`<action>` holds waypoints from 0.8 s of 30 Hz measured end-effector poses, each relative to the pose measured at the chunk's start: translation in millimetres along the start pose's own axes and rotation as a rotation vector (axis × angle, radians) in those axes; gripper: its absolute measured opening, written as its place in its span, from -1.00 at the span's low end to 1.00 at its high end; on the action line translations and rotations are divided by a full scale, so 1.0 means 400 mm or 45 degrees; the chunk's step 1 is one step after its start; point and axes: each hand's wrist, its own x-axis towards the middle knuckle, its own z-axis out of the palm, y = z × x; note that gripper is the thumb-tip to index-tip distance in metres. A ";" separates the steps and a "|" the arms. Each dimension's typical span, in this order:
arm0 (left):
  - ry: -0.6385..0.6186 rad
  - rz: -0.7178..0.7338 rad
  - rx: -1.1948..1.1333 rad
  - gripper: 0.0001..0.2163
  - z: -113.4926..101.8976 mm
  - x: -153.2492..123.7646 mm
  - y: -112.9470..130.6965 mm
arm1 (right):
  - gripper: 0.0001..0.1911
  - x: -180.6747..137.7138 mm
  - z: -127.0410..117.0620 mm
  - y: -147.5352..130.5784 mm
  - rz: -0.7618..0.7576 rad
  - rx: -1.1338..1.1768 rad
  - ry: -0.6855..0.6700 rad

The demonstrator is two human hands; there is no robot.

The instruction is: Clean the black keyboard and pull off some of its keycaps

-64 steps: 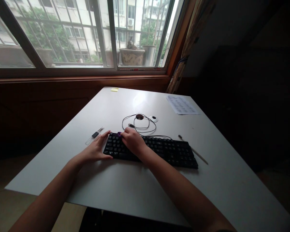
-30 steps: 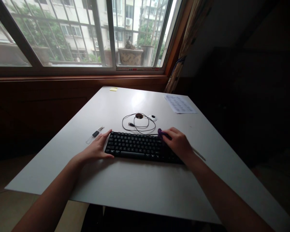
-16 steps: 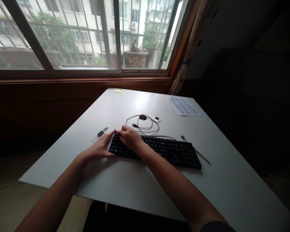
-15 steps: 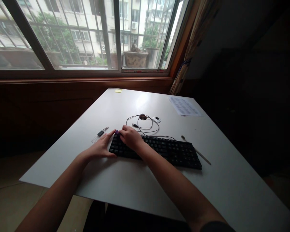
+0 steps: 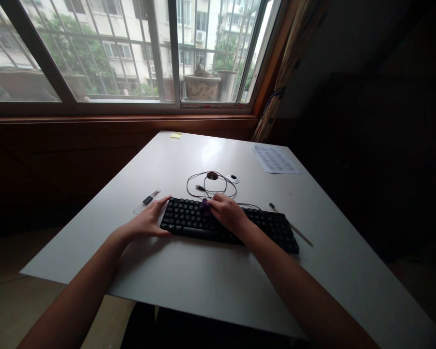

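On the white table [image 5: 189,271], we locate the black keyboard [image 5: 203,233] at mid-scene. Our left hand [image 5: 148,221] grasps its left end, thumb at the near edge. Our right hand [image 5: 228,212] pinches a purple item [image 5: 205,207] at the keys, left of the keyboard's middle.

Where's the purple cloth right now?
In the head view, the purple cloth is held in the right hand, over the left part of the black keyboard, to the right of the left hand.

matt plastic keyboard [image 5: 214,233], glossy tabletop [image 5: 203,271], purple wad [image 5: 205,208] seemingly cloth
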 end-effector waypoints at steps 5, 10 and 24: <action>-0.015 -0.024 -0.032 0.04 -0.005 -0.001 0.004 | -0.81 -0.107 -0.060 0.072 0.115 -0.068 -0.005; -0.031 -0.046 -0.039 0.04 -0.007 0.001 0.012 | -0.74 -0.211 -0.129 0.142 0.265 -0.148 -0.031; -0.034 -0.034 -0.022 0.01 -0.005 -0.001 0.008 | -0.77 -0.442 -0.290 0.351 0.580 -0.368 0.120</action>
